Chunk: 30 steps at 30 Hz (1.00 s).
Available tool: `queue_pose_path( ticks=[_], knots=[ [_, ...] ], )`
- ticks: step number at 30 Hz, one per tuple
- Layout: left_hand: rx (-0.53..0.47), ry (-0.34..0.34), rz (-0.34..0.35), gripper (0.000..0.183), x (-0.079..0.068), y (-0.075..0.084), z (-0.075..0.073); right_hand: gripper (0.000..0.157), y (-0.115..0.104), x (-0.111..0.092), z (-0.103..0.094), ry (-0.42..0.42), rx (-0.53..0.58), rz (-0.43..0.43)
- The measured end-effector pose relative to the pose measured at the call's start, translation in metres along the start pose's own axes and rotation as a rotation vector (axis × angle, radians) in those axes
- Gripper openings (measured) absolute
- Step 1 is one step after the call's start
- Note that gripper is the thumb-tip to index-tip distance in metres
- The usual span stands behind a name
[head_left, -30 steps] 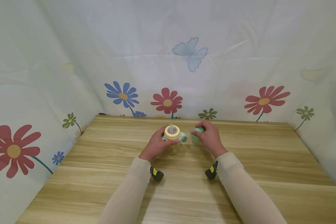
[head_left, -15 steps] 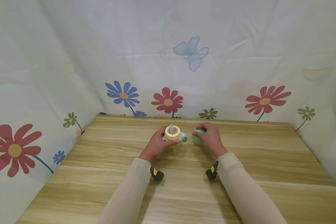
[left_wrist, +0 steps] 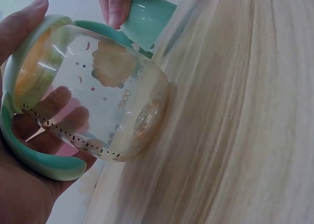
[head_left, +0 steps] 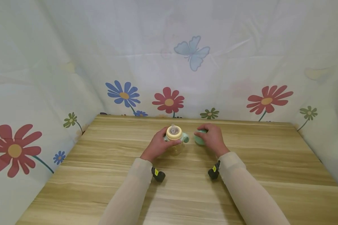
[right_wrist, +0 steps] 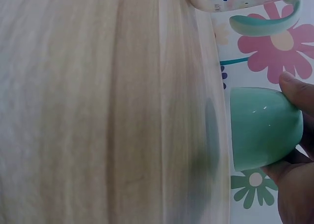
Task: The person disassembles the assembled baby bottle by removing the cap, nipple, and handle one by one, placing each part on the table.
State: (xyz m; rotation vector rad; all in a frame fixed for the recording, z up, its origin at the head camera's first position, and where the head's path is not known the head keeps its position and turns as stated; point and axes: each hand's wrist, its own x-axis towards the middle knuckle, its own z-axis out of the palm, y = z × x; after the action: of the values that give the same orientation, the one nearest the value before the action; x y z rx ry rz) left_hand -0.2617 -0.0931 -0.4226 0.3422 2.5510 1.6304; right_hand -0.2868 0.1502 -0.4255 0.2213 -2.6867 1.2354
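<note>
A clear baby bottle (left_wrist: 113, 94) with a cream collar, a spout on top and mint green side handles (left_wrist: 41, 160) stands upright near the table's middle. My left hand (head_left: 159, 144) grips it just under the collar, thumb across the near side and fingers behind. To its right, my right hand (head_left: 212, 138) holds a mint green, dome-shaped bottle cap (right_wrist: 265, 128) between thumb and fingers. In the right wrist view the cap's open rim faces the tabletop, and a small gap shows between them. Cap and bottle are apart.
The wood-grain table (head_left: 186, 193) reaches back to a white curtain (head_left: 228, 72) printed with flowers and a butterfly. Each wrist bears a small black camera, the left one (head_left: 158, 175) and the right one (head_left: 213, 172) both just above the tabletop.
My right hand has shifted the cap slightly right and lower, away from the bottle. The left hand and the bottle stay nearly in place.
</note>
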Motion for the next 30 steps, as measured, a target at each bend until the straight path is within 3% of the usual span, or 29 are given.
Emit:
queue_pose_path(
  ticks=[17,30],
  knots=[
    [0.013,0.006,0.005,0.075,-0.0009,0.0019,-0.0005,0.023,0.0033,0.0002,0.0019,0.016,0.005,-0.022],
    [-0.01,0.003,-0.021,0.077,-0.0026,0.0004,0.0007,0.018,0.0047,0.0006,0.0026,-0.014,-0.015,0.021]
  ],
)
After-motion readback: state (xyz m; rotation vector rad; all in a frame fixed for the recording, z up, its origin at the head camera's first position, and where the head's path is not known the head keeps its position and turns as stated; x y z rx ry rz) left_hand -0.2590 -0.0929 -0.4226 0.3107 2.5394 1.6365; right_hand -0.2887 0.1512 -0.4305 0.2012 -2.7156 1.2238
